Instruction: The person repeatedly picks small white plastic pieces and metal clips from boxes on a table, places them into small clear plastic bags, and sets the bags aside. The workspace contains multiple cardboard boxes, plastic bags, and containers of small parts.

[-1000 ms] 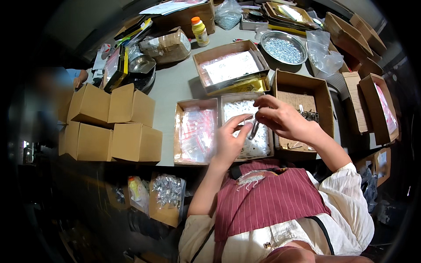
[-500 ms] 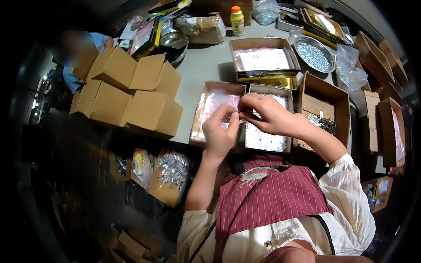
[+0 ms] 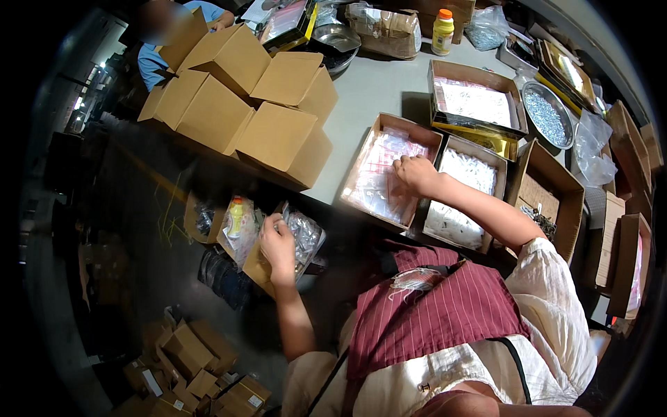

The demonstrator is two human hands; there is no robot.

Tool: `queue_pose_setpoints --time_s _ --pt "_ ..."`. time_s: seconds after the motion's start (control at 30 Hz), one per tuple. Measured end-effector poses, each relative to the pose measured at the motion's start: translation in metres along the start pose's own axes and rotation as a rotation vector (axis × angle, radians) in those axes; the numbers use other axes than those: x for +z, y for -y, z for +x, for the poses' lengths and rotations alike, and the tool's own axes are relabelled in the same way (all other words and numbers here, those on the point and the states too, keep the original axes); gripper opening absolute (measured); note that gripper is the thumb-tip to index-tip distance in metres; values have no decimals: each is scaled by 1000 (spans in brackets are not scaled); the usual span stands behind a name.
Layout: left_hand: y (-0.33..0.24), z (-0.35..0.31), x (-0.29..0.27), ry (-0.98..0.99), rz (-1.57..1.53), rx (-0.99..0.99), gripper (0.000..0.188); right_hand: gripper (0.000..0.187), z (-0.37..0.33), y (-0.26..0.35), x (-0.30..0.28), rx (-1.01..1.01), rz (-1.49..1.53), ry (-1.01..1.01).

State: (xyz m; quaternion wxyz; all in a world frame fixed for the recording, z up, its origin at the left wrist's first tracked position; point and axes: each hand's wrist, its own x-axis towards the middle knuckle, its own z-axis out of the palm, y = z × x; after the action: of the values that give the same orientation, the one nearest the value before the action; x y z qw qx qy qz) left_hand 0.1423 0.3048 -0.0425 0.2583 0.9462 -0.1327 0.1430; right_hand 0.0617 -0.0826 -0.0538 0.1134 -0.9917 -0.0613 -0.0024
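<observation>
Grip: my left hand (image 3: 278, 243) is half curled over the packets (image 3: 306, 233); whether its fingers pinch anything I cannot tell. My right hand (image 3: 419, 174) has its fingers bent down onto the clear bags (image 3: 379, 167); its fingertips are partly hidden, so I cannot tell whether they close on one.
Co-worker (image 3: 149, 66): blue clothing, partly hidden behind the open cartons (image 3: 285, 132).
Side box (image 3: 259, 270): below the table's edge, holding the packets, their silvery contents hard to make out; my left hand covers part.
Bag box (image 3: 375, 215): shallow, on the table, with the red-striped clear bags lying inside, some beneath my right hand.
White pieces (image 3: 458, 215): in the adjoining box, crossed by my forearm; single shapes blur together.
Dark metal parts (image 3: 545, 224): in a deeper carton, partly hidden by my sleeve.
</observation>
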Motion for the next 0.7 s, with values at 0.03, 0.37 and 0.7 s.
queue_pose_setpoints --time_s 0.03,0.37,0.7 --pt "-1 -2 1 28 -16 -31 19 28 6 -8 3 -26 34 102" --pt "-145 5 36 534 -1008 -189 35 27 -34 -16 -99 13 967 -42" --pt "-202 18 70 1108 -1244 -138 37 51 -112 -9 -113 -176 963 -132"
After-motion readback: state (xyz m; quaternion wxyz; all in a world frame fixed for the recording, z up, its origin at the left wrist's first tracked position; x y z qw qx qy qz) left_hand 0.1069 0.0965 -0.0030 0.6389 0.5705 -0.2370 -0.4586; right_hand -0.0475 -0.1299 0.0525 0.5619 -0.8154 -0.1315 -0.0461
